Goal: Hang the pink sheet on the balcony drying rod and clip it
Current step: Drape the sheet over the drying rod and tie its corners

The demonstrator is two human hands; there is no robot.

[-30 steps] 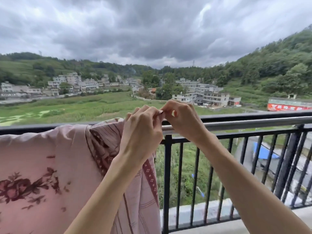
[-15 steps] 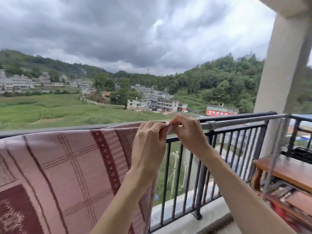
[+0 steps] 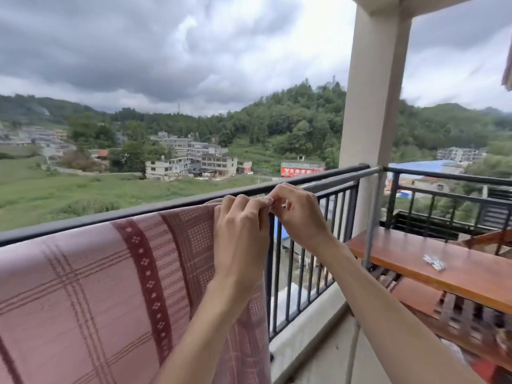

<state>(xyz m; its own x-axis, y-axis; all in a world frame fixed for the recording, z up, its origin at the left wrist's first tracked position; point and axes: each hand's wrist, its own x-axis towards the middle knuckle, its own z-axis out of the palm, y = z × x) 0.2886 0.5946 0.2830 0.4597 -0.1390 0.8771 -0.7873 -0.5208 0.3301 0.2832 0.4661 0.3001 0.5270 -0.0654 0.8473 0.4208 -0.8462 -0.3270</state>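
Sheet: pink woven sheet with maroon bands [image 3: 91, 286] is draped over the grey metal drying rod [image 3: 332, 180].
Left hand [image 3: 241, 231]: grip is curled, pinching the sheet's top edge at the rod.
Right hand [image 3: 297, 214]: grip is curled, fingertips meeting the left's; item held cannot be told.

Pink sheet [image 3: 83, 286] drapes the drying rod [image 3: 332, 182]; wooden shelf [image 3: 415, 261] beside.

The person's gaze has swung rightward along the balcony. A second ago the floral end of the pink sheet [image 3: 91, 286] filled the lower left; now only its checked, banded part shows there. The pillar [image 3: 371, 106], half in view a moment back, now stands whole beside the rail, and more of the wooden surface [image 3: 443, 270] has come in, bearing a small pale object [image 3: 434, 262] unseen before.
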